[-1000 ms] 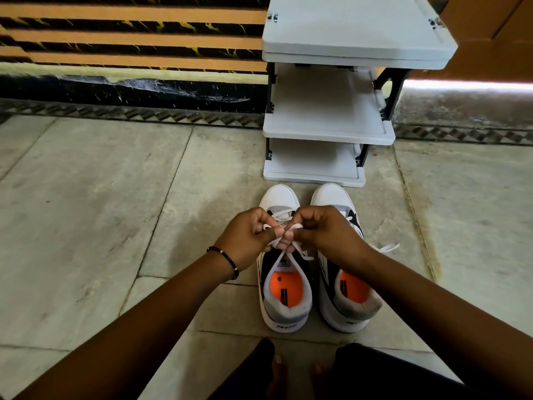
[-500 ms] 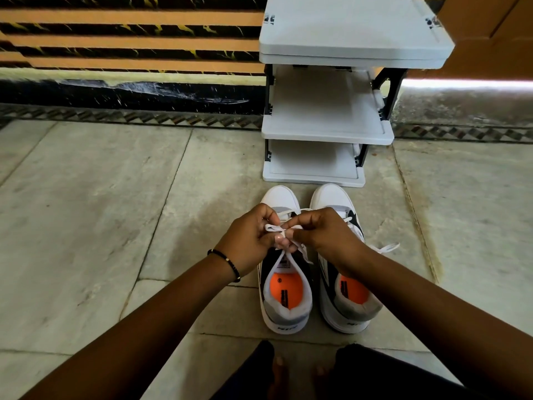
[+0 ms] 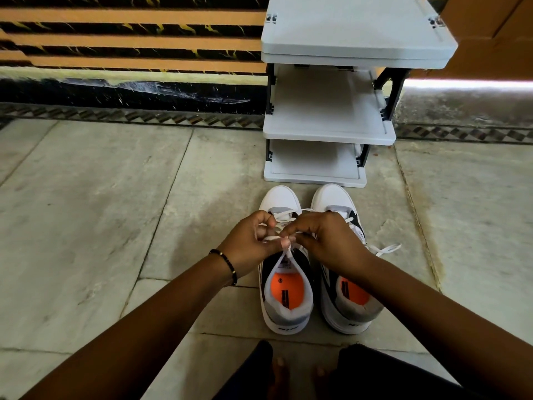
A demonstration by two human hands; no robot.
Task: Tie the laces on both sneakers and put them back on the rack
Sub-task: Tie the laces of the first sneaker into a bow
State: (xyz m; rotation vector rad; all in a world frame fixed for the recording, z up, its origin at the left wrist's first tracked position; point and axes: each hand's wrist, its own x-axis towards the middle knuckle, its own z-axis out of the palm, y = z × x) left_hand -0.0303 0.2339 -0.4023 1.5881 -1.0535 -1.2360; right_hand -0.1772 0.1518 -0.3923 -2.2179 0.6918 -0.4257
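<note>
Two white, grey and black sneakers with orange insoles stand side by side on the floor, toes pointing at the rack. Over the left sneaker (image 3: 281, 310), my left hand (image 3: 251, 243) and my right hand (image 3: 326, 241) meet, both pinching its white lace (image 3: 278, 223), which loops between the fingers above the tongue. The right sneaker (image 3: 350, 307) is partly under my right wrist; its loose lace (image 3: 386, 249) trails onto the floor to the right. A grey three-shelf shoe rack (image 3: 328, 134) stands just beyond the toes, its shelves bare.
Grey stone floor slabs (image 3: 101, 212) spread to the left and right of the shoes. A striped orange and black wall (image 3: 129, 39) runs behind the rack. My bare toes (image 3: 279, 368) and dark trouser legs show at the bottom edge.
My hands have shifted slightly apart and up over the left sneaker, drawing the lace into a looser loop between the fingers. The sneakers and rack have not moved.
</note>
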